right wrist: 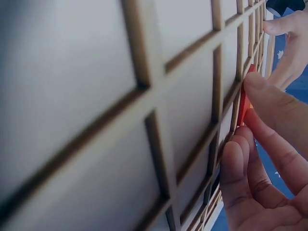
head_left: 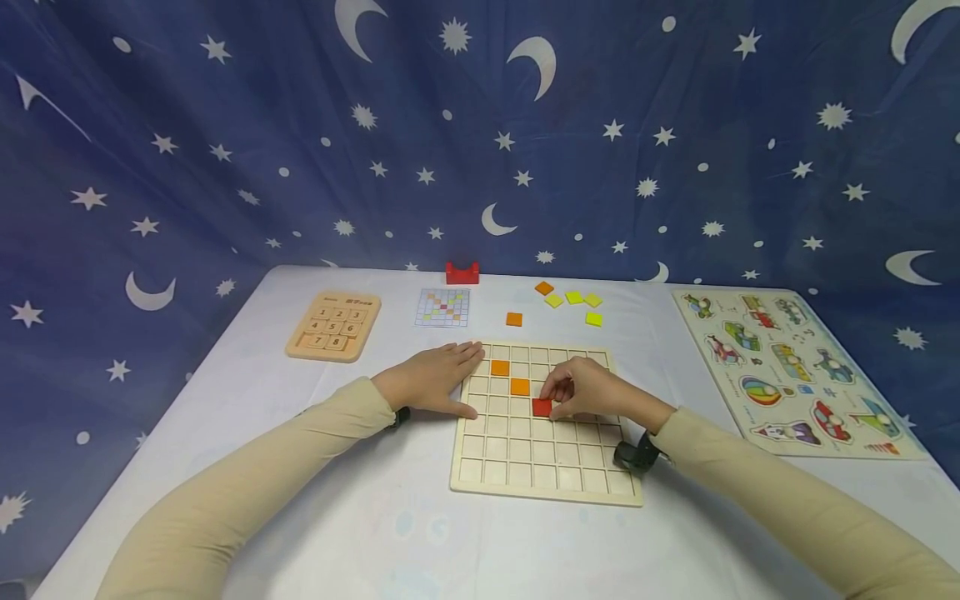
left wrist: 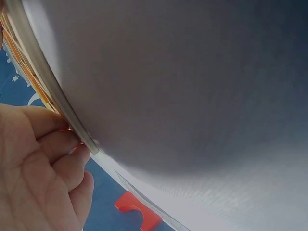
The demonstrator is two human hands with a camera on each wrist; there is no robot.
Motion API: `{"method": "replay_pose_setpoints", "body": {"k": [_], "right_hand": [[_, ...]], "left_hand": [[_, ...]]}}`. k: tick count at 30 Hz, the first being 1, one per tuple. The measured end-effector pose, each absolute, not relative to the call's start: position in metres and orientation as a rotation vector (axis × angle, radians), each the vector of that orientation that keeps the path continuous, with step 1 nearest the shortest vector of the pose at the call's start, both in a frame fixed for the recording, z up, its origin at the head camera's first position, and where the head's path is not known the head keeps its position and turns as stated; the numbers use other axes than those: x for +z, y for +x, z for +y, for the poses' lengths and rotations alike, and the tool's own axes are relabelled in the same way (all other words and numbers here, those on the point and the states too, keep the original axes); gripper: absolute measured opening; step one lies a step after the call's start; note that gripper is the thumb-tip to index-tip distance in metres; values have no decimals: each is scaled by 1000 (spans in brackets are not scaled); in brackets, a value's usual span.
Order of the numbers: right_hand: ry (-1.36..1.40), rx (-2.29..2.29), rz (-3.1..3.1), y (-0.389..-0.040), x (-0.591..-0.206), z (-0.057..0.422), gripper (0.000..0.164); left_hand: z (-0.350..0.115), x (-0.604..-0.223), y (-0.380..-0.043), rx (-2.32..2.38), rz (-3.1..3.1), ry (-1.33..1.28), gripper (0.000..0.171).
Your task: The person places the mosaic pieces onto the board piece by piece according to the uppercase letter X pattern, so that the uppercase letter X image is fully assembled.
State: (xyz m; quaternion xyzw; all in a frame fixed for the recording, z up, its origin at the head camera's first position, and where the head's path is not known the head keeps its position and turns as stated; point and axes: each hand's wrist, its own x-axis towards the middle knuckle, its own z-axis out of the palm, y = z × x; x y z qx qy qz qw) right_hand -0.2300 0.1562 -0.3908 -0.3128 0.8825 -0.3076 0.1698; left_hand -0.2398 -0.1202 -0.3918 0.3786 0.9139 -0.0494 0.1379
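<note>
A wooden grid board [head_left: 471, 476] lies on the table, with two orange tiles [head_left: 500, 367] set diagonally in its upper left cells. Just below and to the right of them is a red square tile [head_left: 542, 407], pinched between the thumb and fingers of my right hand [head_left: 588, 390] at its grid cell. The right wrist view shows thumb and forefinger at the edges of that red tile [right wrist: 245, 103]. My left hand [head_left: 435, 377] rests along the board's upper left edge, thumb spread away from the fingers; in the left wrist view its fingertips touch the board's rim [left wrist: 53, 86].
Behind the board lie loose orange tiles [head_left: 513, 319] and several yellow tiles [head_left: 573, 297]. A colored pattern card [head_left: 442, 307] lies before a red holder [head_left: 462, 273]. A number puzzle [head_left: 333, 327] sits at left, a picture puzzle board [head_left: 795, 375] at right.
</note>
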Motion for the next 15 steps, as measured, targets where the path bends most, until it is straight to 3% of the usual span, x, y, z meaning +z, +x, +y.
{"method": "replay_pose_setpoints", "body": {"k": [15], "right_hand": [[-783, -1066, 2336, -243, -387, 174, 32]], "left_hand": [[-120, -391, -239, -114, 2638, 1088, 99]]}}
